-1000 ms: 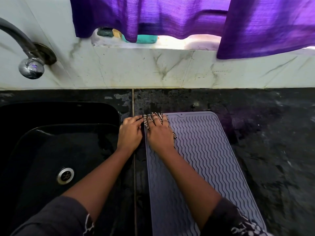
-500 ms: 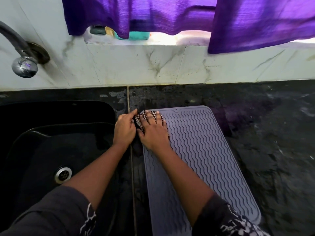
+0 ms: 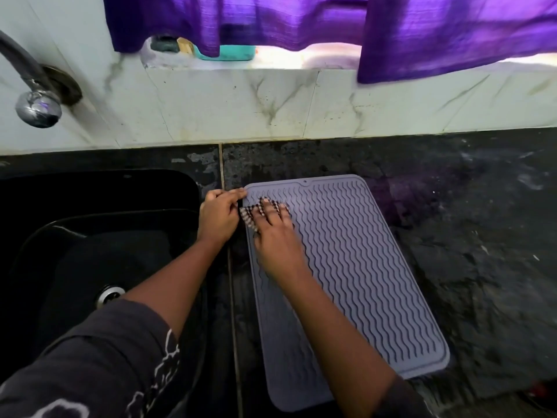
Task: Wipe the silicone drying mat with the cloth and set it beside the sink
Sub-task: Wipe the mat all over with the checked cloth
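One silicone drying mat [image 3: 355,267] lies on the dark worktop [image 3: 470,236], just right of the one black sink [image 3: 99,212]. One checked cloth [image 3: 256,211] sits near the mat's far left corner. Two hands are in view: the left hand [image 3: 218,217] at the mat's left edge, the right hand [image 3: 275,233] on the cloth. One tap [image 3: 33,95] projects from the wall at the far left. Two purple curtains [image 3: 331,22] hang above the worktop's far edge.

No readable text, label, brand, number or sign is shown anywhere. A white print is seen on the dark sleeve [image 3: 156,366], but no letters or words can be made out in it.
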